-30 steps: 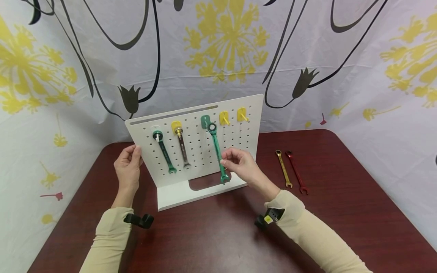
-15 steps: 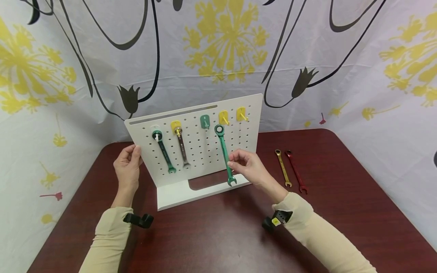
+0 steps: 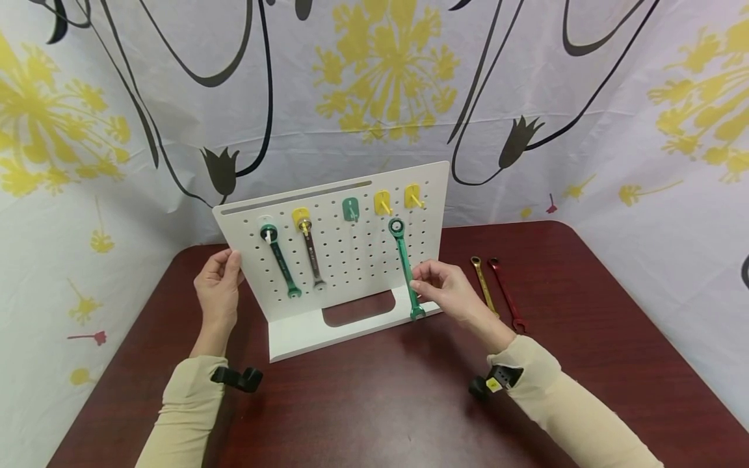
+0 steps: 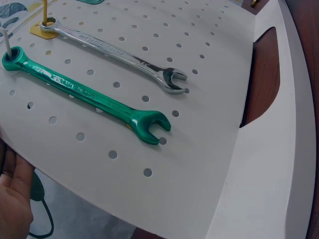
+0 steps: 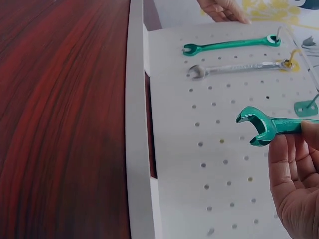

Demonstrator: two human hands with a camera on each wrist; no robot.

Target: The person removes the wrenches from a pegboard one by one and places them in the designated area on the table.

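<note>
My right hand [image 3: 447, 292] pinches a green combination wrench [image 3: 404, 260] by its shank, ring end up, in front of the white pegboard [image 3: 357, 260]. The wrench's open end [image 5: 261, 127] points down past the thumb. At the board's left edge, my left hand [image 3: 218, 286] grips the rim; some of its fingers are hidden behind it. Another green wrench [image 4: 84, 92] hangs by its ring from a white hook. Beside it a silver wrench [image 4: 114, 52] hangs on a yellow hook.
A green hook [image 3: 351, 209] and two yellow hooks [image 3: 383, 203] carry nothing. On the dark red table [image 3: 351, 416], a gold wrench [image 3: 481, 276] and a red wrench [image 3: 506, 296] lie right of the board. A patterned curtain [image 3: 374, 78] hangs behind.
The right hand has drawn the green wrench off the green hook and moved it rightward, below the yellow hooks. My left hand has stayed at the board's edge.
</note>
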